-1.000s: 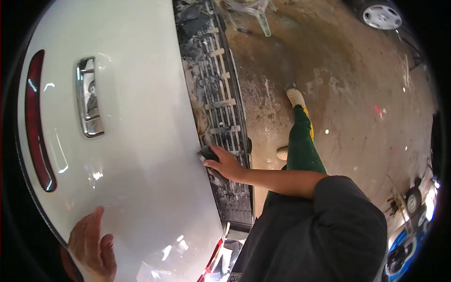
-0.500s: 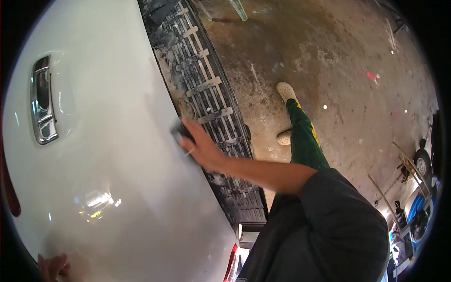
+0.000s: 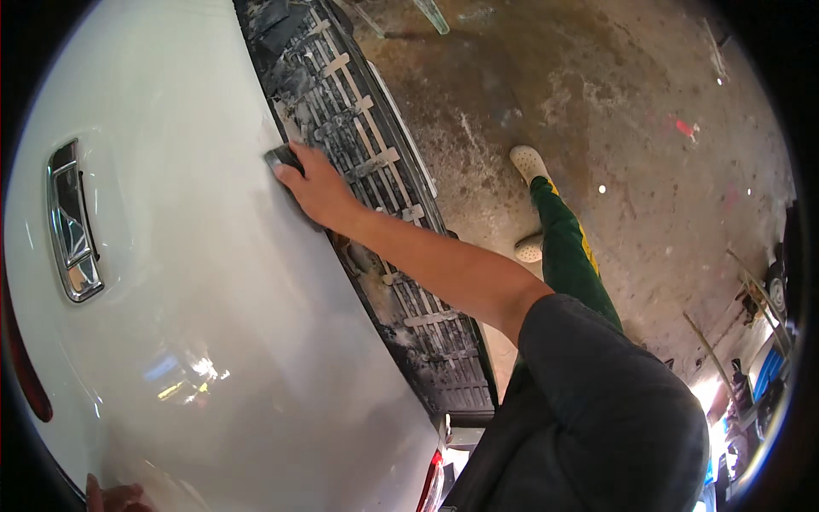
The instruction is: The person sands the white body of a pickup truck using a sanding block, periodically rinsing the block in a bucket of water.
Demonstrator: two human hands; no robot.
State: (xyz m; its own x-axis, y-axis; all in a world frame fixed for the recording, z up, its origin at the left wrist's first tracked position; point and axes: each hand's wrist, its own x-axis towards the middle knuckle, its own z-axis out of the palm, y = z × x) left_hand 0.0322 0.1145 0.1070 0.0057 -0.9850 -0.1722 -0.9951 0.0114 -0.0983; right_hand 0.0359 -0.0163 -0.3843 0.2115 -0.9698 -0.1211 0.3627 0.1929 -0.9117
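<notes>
A glossy white vehicle tailgate (image 3: 188, 239) fills the left side, with a chrome handle (image 3: 72, 222) set in it. My right hand (image 3: 324, 189) reaches across from the right, its fingers closed round a dark block (image 3: 280, 157), the kind of which I cannot make out. The block lies against the white panel near its right edge, beside the bumper step. At the lower left corner only some fingers of my left hand (image 3: 119, 497) show, apart and close to the panel's surface, holding nothing that I can see.
Along the panel runs a black bumper step (image 3: 375, 162) with ribs and pale dust. A red tail light (image 3: 433, 482) stands at the bottom. Beyond lies a stained concrete floor (image 3: 648, 128), with a person's green-trousered leg (image 3: 559, 235) and pale clogs (image 3: 527, 162). Metal frames clutter the far right.
My right hand has slid the dark block farther up along the panel's edge, and the arm is stretched out more. My left hand sits slightly lower in view. The view has shifted a little.
</notes>
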